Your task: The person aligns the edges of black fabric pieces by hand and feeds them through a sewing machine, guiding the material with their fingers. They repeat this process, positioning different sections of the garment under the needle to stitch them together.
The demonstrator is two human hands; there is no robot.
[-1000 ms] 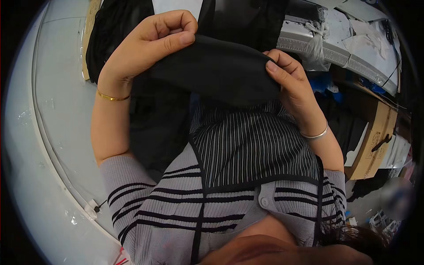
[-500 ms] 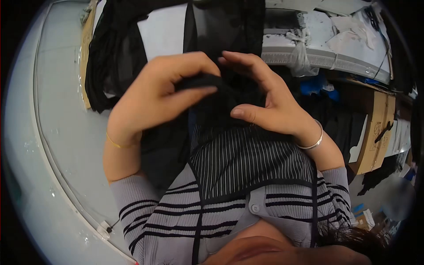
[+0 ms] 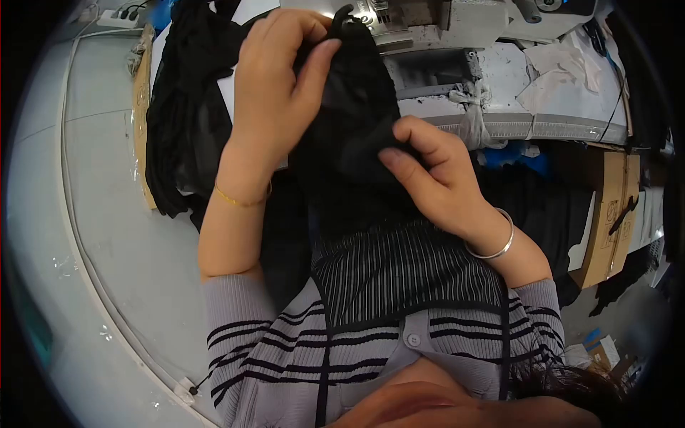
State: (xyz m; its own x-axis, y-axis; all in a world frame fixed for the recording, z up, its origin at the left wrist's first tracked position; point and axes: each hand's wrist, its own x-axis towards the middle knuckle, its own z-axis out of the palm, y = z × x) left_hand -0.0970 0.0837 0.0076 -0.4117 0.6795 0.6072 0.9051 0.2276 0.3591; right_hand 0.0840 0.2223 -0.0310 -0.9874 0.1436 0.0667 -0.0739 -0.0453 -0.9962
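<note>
A piece of black fabric hangs stretched between my two hands in front of the striped apron. At the top, my left hand is closed, thumb against fingers, on the fabric's upper edge, where a narrow strip curls upward. Lower down, my right hand pinches the fabric's right edge between thumb and forefinger. The fabric's lower end merges with other dark cloth, so its outline there cannot be made out.
A sewing machine stands on the worktable ahead, with a ruler strip along its front edge. Black cloth is piled at left. Paper scraps lie on the table at right. A cardboard box stands below.
My left hand has risen forward, lifting the fabric's upper edge. My right hand has moved slightly down and closed into a pinch. The view has tilted up, bringing the sewing machine into sight.
</note>
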